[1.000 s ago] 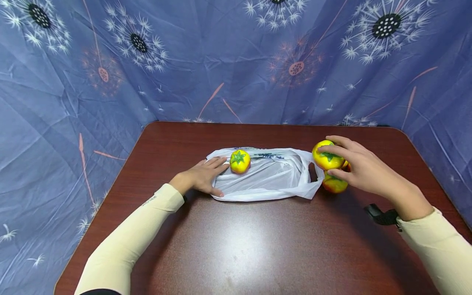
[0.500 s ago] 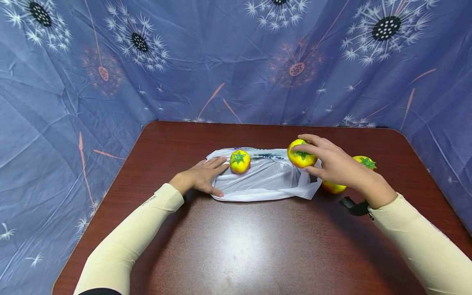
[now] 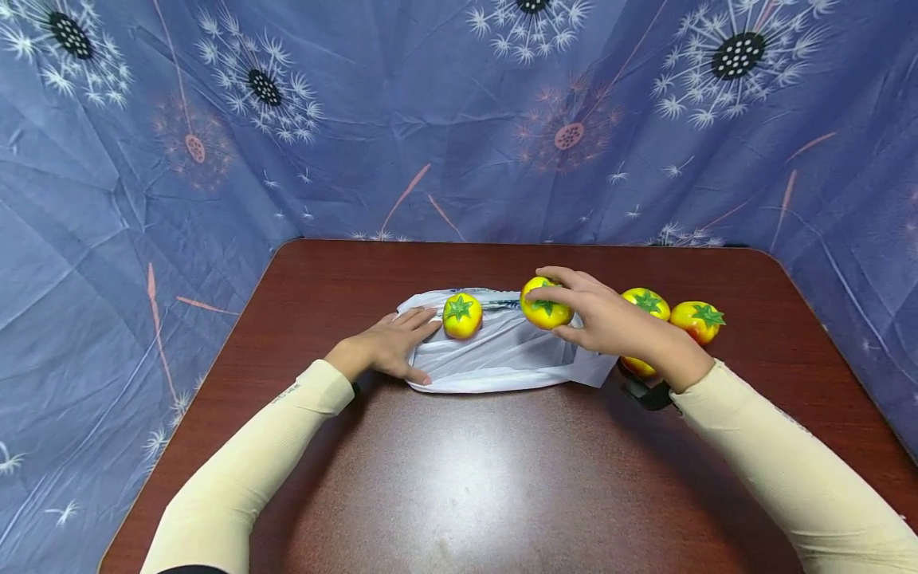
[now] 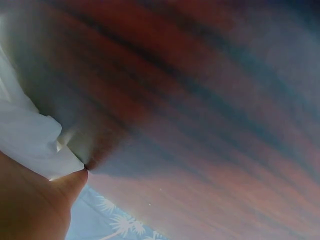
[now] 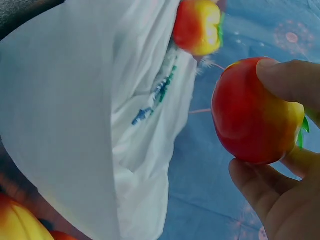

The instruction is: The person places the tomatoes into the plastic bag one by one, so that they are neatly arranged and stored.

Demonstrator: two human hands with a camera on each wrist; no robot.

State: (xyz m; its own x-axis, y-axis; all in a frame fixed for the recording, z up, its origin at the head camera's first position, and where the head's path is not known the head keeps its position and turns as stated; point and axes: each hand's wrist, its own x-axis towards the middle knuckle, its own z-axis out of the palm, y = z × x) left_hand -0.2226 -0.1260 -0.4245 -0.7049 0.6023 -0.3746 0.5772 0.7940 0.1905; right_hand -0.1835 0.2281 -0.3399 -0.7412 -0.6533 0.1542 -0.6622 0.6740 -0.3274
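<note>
My right hand [image 3: 606, 317] holds a glossy yellow-and-red tomato-like fruit [image 3: 545, 304] with a green star-shaped top over a white plastic bag [image 3: 495, 379]. In the right wrist view, thumb and fingers pinch this fruit [image 5: 245, 117] above the bag [image 5: 60, 105]. A similar fruit [image 3: 462, 317] sits at the bag's left part, top upward. Beside it, my left hand [image 3: 390, 344] rests with spread fingers on the bag's left end. The left wrist view catches only part of that hand [image 4: 32, 202] and some bag film [image 4: 30, 127].
Right of the bag stand more of these fruits, one behind [image 3: 647, 302], one farther right [image 3: 698, 320], and one partly hidden [image 3: 637, 367] under my right wrist. The brown table [image 3: 459, 494] meets a blue patterned cloth [image 3: 430, 119] at its far edge.
My right hand has carried its fruit leftward from the group at the right to over the bag, uncovering the fruits behind. The left hand and the fruit beside it stay in place.
</note>
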